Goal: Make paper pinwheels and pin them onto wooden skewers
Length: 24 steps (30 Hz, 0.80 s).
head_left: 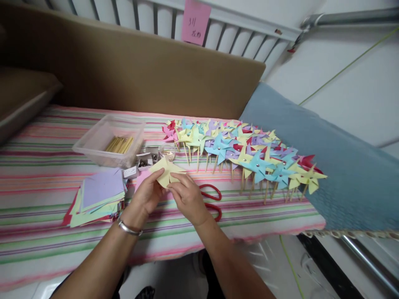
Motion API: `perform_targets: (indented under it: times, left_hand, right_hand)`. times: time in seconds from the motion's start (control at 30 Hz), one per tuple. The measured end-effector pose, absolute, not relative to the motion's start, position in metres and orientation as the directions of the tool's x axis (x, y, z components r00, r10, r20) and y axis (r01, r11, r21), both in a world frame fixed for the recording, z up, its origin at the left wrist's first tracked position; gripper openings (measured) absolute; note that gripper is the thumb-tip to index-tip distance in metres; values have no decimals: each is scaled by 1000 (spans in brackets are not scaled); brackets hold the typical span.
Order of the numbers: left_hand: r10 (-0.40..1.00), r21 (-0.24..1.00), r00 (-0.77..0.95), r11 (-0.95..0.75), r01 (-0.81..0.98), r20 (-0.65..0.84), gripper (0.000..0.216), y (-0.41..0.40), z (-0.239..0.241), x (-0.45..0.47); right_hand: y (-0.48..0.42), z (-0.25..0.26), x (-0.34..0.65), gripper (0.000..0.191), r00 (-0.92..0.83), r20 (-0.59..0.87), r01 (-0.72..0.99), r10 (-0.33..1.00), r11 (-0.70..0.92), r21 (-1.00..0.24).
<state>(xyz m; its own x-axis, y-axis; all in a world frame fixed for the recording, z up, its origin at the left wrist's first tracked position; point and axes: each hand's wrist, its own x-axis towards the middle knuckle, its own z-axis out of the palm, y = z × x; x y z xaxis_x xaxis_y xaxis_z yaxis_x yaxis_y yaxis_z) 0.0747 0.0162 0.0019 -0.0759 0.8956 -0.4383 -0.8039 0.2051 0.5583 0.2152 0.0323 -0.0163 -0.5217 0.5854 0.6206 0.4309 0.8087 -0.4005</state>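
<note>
Above the striped cloth, my left hand (pixel 150 192) pinches a pale yellow sheet of paper (pixel 166 170) by its left side; slits run into the sheet from its corners. My right hand (pixel 188 199) has its fingers closed on the sheet's lower right edge. Pink paper (pixel 141 179) lies partly hidden beneath my hands. Close to my right wrist are the red handles of scissors (pixel 215 201), their blades hidden behind my hand. Left of my left hand sits a stack of coloured paper squares (pixel 102 189), purple on top.
A clear plastic box (pixel 93 143) holds thin wooden sticks (pixel 120 144). Beside it stand a small box of dark metal pins (pixel 144 161) and a clear round tub (pixel 167 153). Many finished paper pinwheels (pixel 220 147) fill the right side. Cardboard (pixel 149 79) borders the back.
</note>
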Motion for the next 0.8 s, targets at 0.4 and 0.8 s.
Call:
perform_targets:
  times: [0.4, 0.8]
  left_hand:
    - [844, 690, -349, 34, -723, -408, 29, 19, -7, 77]
    - [911, 834, -285, 105, -542, -299, 36, 15, -14, 88]
  right_hand:
    - [27, -14, 210, 17, -509, 500, 347, 700, 699, -626]
    - [31, -2, 219, 10, -264, 188, 310, 946, 267, -912]
